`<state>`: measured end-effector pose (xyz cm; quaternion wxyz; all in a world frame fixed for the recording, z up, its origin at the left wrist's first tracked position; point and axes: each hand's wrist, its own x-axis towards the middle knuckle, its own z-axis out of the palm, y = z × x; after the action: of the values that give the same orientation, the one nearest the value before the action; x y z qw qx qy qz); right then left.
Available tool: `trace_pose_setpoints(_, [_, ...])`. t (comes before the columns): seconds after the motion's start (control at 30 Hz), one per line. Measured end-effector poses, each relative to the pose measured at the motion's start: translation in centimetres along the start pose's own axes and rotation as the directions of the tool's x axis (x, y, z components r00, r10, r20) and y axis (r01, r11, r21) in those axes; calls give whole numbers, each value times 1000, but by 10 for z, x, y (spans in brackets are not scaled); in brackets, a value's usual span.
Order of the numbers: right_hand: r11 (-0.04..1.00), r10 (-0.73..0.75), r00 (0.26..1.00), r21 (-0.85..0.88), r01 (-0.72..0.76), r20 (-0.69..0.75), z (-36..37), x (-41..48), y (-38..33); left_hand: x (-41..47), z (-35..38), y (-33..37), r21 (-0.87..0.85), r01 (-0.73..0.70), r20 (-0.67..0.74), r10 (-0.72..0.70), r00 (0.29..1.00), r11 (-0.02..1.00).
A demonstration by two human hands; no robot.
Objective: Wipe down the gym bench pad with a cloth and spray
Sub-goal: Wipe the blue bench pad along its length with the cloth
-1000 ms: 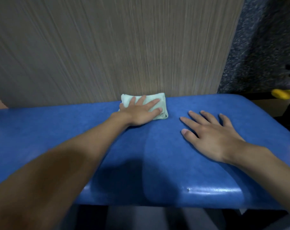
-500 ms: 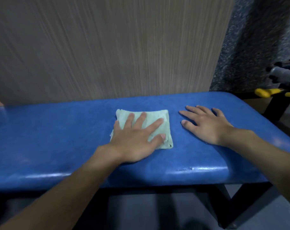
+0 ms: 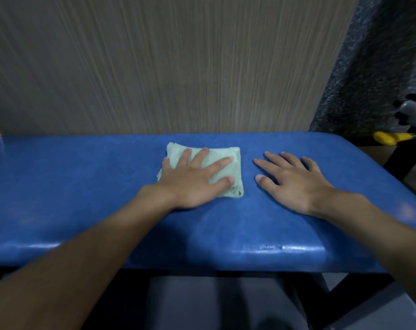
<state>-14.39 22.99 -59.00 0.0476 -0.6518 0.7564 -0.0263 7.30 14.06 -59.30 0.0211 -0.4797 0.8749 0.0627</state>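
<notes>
Glossy blue bench pad [image 3: 71, 186] before wood-grain panelling [image 3: 154, 67], dark speckled surface [image 3: 359, 79] beside

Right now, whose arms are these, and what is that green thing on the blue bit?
There is no machine here. A person wears a camera on their head, so you see their own two arms from above. The blue thing is a gym bench pad, with a wood-grain surface behind it. The pale green thing is a folded cloth lying on it. The left hand presses flat on the cloth, fingers straight. The right hand rests flat on the bare pad beside the cloth, holding nothing. No spray bottle shows in this picture.
</notes>
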Motion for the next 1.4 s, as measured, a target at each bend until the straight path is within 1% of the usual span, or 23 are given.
trace_pose_setpoints(0.17, [1000,-10,1000,13,10,-16,2,0,1,82,-20,-21,-21,80,34,-79,996,997])
trace_pose_setpoints(0.23, [1000,-9,1000,22,9,-18,2,1,2,98,-24,-27,-40,100,37,-98,994,994])
trace_pose_setpoints(0.33, [1000,-10,1000,28,11,-24,2,0,2,100,-23,-27,-32,99,36,-98,995,995])
trace_pose_setpoints(0.43, [999,-9,1000,42,10,-24,2,0,1,81,-18,-20,-7,91,33,-90,995,996])
trace_pose_setpoints(0.5, [999,-8,1000,49,9,-23,2,-1,1,57,-14,-14,1,61,22,-61,998,998])
trace_pose_setpoints(0.73, [998,-8,1000,55,9,-13,-4,-6,-2,-69,7,11,7,-49,-26,49,998,999])
trace_pose_setpoints(0.8, [999,-2,1000,34,1,4,-9,-4,-3,-95,9,16,22,-48,-43,49,998,999])
trace_pose_setpoints(0.9, [1000,-12,998,22,13,-57,-13,-1,-7,-107,9,20,24,-32,-40,33,999,999])
trace_pose_setpoints(0.93, [999,-16,998,37,19,-63,-12,0,-8,-104,8,19,18,-34,-37,35,999,999])
trace_pose_setpoints(1.0, [998,-20,1000,55,21,-22,-7,1,-10,-92,6,15,-1,-45,-24,45,999,999])
trace_pose_setpoints(1.07, [999,-20,1000,37,19,6,-2,3,-10,-70,2,7,-4,-42,7,42,999,999])
trace_pose_setpoints(1.13, [999,-22,1000,28,22,-2,0,5,-10,-39,-1,-2,6,-15,28,15,999,1000])
trace_pose_setpoints(1.2, [999,-24,1000,25,24,-12,0,5,-10,-3,-5,-9,12,11,21,-11,1000,1000])
trace_pose_setpoints(1.3, [999,-29,999,16,29,-15,1,5,-9,50,-13,-17,3,57,15,-57,998,998])
trace_pose_setpoints(1.4, [999,-34,999,26,35,-22,1,5,-8,87,-22,-23,-16,104,41,-103,994,994])
